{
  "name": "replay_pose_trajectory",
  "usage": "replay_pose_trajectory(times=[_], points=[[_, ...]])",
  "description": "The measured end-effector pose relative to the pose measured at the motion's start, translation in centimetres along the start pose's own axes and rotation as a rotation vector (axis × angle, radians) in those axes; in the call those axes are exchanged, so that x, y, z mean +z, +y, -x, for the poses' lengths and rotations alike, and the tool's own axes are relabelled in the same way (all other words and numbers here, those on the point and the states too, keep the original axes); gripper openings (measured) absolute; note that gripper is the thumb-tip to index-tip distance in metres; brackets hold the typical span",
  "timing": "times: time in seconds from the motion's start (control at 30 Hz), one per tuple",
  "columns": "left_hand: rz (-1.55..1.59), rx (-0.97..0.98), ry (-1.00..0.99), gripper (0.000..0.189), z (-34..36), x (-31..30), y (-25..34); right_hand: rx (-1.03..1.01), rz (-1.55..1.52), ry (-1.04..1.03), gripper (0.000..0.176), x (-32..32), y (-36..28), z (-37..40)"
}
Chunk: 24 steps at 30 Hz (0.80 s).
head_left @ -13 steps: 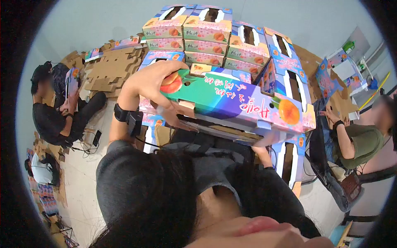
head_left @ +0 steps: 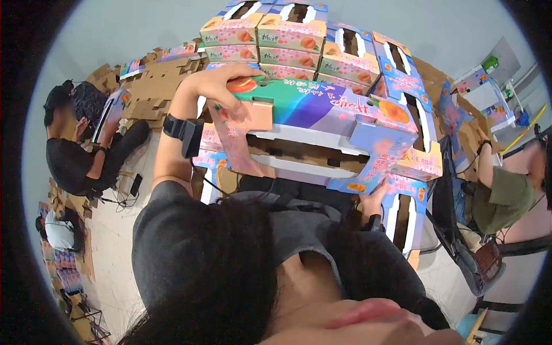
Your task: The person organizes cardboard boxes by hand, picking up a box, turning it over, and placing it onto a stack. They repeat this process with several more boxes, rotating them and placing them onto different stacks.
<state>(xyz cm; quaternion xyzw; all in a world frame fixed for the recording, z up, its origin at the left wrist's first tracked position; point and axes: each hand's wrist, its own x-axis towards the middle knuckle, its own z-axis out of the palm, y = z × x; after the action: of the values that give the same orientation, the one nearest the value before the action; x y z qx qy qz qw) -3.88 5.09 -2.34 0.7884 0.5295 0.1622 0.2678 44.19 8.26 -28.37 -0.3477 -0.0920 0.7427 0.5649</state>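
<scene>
My left hand (head_left: pixel 221 86) is wrapped over the upper left corner of a printed peach carton (head_left: pixel 322 106). Its fingers lie on the green top edge and its thumb is against the end flap. Low on the right, my right hand (head_left: pixel 374 198) grips the carton's blue corner flap, its fingers partly hidden by the cardboard. The carton is tilted, with its long slotted side facing me and a dark gap showing inside. Behind it rise stacked peach cartons (head_left: pixel 290 40), and another carton (head_left: pixel 422 164) lies just to the right.
Flattened cardboard (head_left: pixel 152 95) lies on the floor to the left. A co-worker (head_left: pixel 75 155) there holds a similar carton (head_left: pixel 109 118). Another person (head_left: pixel 500 192) sits at the right beside a black bag (head_left: pixel 468 253). A phone (head_left: pixel 136 184) and cables lie on the floor.
The carton has tipped so its slotted side faces me more fully and its printed face is foreshortened. Both hands keep hold. The co-worker at the left has turned their carton.
</scene>
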Motion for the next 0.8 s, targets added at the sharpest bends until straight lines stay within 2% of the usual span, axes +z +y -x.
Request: replay_pose_trajectory(times=[0.07, 0.13, 0.23, 0.27, 0.3, 0.33, 0.4, 0.43, 0.5, 0.53, 0.57, 0.6, 0.63, 0.7, 0.77, 0.8], points=[[0.108, 0.003, -0.020, 0.084, -0.7, -0.4, -0.5, -0.003, -0.080, -0.061, 0.055, 1.6, -0.9, 1.1], [0.254, 0.026, 0.004, 0.078, -1.2, -0.1, -2.1, -0.055, 0.143, -0.132, 0.058, -1.6, -1.5, -1.2], [0.625, -0.155, 0.171, 0.067, -0.7, 0.4, -1.6, -0.168, 0.526, -0.251, 0.062, -1.9, -2.1, -0.8], [0.674, -0.067, 0.329, 0.067, -1.1, 1.4, -2.9, -0.212, 0.665, -0.293, 0.063, -0.2, -2.6, 0.6], [0.720, 0.020, 0.487, 0.067, -1.8, 3.3, -5.3, -0.158, 0.841, -0.268, 0.062, 2.1, -3.0, 1.7], [0.759, 0.110, 0.646, 0.068, -2.4, 5.0, -7.4, -0.131, 0.796, -0.240, 0.062, 2.7, -2.7, 1.6], [0.750, -0.081, 0.757, 0.069, -2.0, 9.0, -10.2, -0.087, 0.698, -0.186, 0.061, 3.6, -2.3, 1.0], [0.857, -0.065, 0.720, 0.069, -1.3, 10.3, -9.8, -0.068, 0.636, -0.188, 0.060, 3.8, -2.2, 0.2], [0.836, -0.182, 0.734, 0.067, -0.5, 12.9, -8.3, -0.041, 0.516, -0.196, 0.060, 4.1, -2.3, -1.5], [0.813, -0.261, 0.725, 0.066, -0.2, 14.9, -9.2, -0.003, 0.501, -0.185, 0.058, 4.7, -2.5, -1.8], [0.842, -0.240, 0.716, 0.067, -0.1, 16.7, -10.1, 0.040, 0.490, -0.177, 0.057, 5.7, -2.7, -1.9], [0.790, -0.239, 0.715, 0.063, 0.4, 17.6, -8.5, 0.088, 0.483, -0.170, 0.055, 7.0, -3.0, -1.4], [0.714, -0.368, 0.711, 0.062, 0.8, 18.1, -7.1, 0.078, 0.505, -0.162, 0.049, 8.3, -3.3, -0.4], [0.722, -0.439, 0.733, 0.060, 1.7, 18.4, -6.8, 0.070, 0.550, -0.141, 0.047, 9.2, -3.5, -1.0], [0.893, -0.303, 0.788, 0.060, 1.8, 19.5, -8.9, 0.030, 0.611, -0.072, 0.045, 11.5, -3.5, 0.2], [0.982, -0.351, 0.807, 0.060, 1.9, 20.0, -9.7, 0.037, 0.542, -0.106, 0.045, 11.0, -3.3, -0.8]])
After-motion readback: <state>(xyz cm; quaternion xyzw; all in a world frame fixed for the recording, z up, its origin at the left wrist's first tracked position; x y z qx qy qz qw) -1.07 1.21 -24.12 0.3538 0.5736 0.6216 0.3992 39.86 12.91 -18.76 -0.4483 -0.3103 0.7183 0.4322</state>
